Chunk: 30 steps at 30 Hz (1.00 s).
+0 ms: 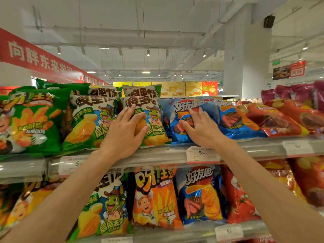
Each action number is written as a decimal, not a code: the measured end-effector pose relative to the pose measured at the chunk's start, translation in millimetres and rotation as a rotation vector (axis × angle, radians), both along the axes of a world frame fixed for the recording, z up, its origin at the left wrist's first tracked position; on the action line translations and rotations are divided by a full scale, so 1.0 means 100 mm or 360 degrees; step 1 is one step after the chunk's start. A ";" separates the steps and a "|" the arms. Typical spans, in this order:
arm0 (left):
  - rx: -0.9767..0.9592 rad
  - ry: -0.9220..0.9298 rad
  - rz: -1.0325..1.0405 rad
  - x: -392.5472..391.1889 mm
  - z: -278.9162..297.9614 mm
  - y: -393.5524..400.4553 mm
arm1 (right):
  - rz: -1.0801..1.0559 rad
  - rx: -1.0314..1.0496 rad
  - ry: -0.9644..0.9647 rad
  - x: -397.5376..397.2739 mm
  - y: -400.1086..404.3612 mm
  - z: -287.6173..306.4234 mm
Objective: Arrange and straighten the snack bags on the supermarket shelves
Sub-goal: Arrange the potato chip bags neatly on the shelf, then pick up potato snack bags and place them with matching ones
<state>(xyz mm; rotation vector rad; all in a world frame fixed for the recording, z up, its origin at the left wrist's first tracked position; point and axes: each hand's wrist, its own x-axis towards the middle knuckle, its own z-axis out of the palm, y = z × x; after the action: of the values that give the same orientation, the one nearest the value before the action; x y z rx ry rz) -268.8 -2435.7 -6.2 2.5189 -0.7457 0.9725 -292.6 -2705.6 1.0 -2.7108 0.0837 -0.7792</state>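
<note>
A: Report hand status, nearest items first.

B: Both forearms enter from the bottom of the frame. The left hand (125,132) lies at centre frame with fingers spread and lightly bent over the face of the green frog bag (150,120); it presses rather than pinches. The right hand (198,128) lies just right of centre, fingers spread on the blue bag (182,118), thumb against the bag's lower left face. Neither hand encloses anything.

A: Location of both bags?

B: Front row of the upper shelf (157,155), side by side and touching, above the price tag (202,154).

A: Handling properties?

B: Judged: light, air-filled, soft film, slippery, contents brittle. Do not squeeze the middle. Take hold at the side seams or top seal, or push with flat palms.

A: Orientation?

B: The green frog bag stands near upright, long axis vertical, print facing out. The blue bag leans back and toward the right of the frame, top edge away from the viewer. Behind it, further blue and red bags (280,120) lie slumped toward the right edge.

A: Requirement?

B: Judged: raise the blue bag to vertical.
</note>
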 end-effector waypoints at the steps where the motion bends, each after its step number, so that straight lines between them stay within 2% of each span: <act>1: -0.0022 -0.0026 0.0018 -0.02 0.00 0.00 | 0.0013 0.0022 -0.0054 -0.03 0.01 -0.01; 4: -0.0174 -0.0078 0.0013 -0.12 0.00 -0.01 | 0.0097 0.0150 -0.0354 -0.18 0.02 -0.02; 7: -0.0458 -0.0054 -0.0134 -0.25 -0.02 0.02 | 0.0229 0.0348 -0.0591 -0.37 0.01 -0.06; 16: -0.1036 0.0082 -0.0483 -0.84 -0.36 0.15 | 0.0208 0.0858 -0.0723 -1.16 0.01 -0.37; 21: -0.1251 0.0250 -0.0643 -1.11 -0.90 0.20 | 0.0221 0.1056 -0.0559 -1.54 0.09 -0.90; 30: -0.1536 0.0741 -0.0618 -1.37 -1.97 -0.09 | 0.0040 0.1448 -0.0215 -1.93 -0.17 -1.99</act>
<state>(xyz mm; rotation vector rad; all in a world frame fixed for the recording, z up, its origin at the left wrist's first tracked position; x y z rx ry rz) -406.2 -2444.7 -203.2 1.5698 -0.4287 0.4093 -485.5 -2722.3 -197.7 -1.7938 0.2917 -0.6856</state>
